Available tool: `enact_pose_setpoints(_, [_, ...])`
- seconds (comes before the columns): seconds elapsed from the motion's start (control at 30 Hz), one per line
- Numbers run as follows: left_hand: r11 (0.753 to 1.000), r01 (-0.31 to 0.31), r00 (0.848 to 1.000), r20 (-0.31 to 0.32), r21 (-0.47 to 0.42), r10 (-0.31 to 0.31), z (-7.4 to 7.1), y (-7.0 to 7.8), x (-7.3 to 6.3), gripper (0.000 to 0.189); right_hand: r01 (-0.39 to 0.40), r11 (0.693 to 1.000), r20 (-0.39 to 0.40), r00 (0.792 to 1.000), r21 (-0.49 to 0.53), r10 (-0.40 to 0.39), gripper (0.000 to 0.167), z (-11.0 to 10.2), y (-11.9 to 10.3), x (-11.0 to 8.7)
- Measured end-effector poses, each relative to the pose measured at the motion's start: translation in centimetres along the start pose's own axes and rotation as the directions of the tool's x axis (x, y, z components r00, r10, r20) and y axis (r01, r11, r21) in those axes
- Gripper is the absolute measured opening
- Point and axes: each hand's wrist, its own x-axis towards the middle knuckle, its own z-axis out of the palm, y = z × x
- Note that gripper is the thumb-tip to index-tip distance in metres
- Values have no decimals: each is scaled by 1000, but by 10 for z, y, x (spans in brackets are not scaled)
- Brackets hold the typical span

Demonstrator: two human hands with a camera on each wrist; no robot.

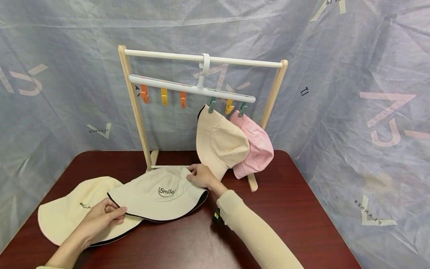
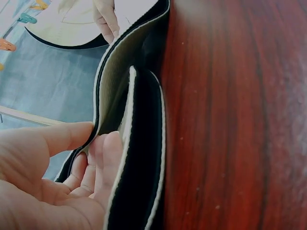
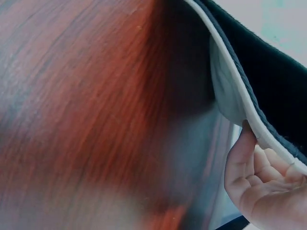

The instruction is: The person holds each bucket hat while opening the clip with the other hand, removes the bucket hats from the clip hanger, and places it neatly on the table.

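Note:
A pale grey bucket hat with "Smile" lettering and dark edging is held between both hands above the table. My left hand pinches its brim at the left, thumb on top. In the left wrist view the brim edge runs between thumb and fingers. At the hat's right side, my right hand pinches the fabric; the right wrist view shows thumb and fingers at the pale edge. A cream bucket hat lies on the table, partly covered by the left hand and the grey hat.
Behind stands a wooden rack with a white clip hanger. Green clips hold a beige hat and a pink hat on its right half. Orange and yellow clips hang at the left.

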Motion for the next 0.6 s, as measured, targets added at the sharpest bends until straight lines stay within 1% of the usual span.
enact_pose_setpoints(0.23, [999, -11, 1000, -5, 41, 11, 1, -4, 3, 36, 21, 999, 0, 1000, -27, -21, 34, 4, 6, 2])
enact_pose_setpoints(0.43, [996, -26, 1000, -14, 80, 27, 2, -5, 4, 35, 32, 993, 23, 999, -112, -30, 36, 8, 12, 4])
enact_pose_setpoints(0.6, [987, -28, 998, -46, 160, 36, 3, -2, 2, 36, 39, 990, 24, 999, -132, -36, 36, 10, 12, 4])
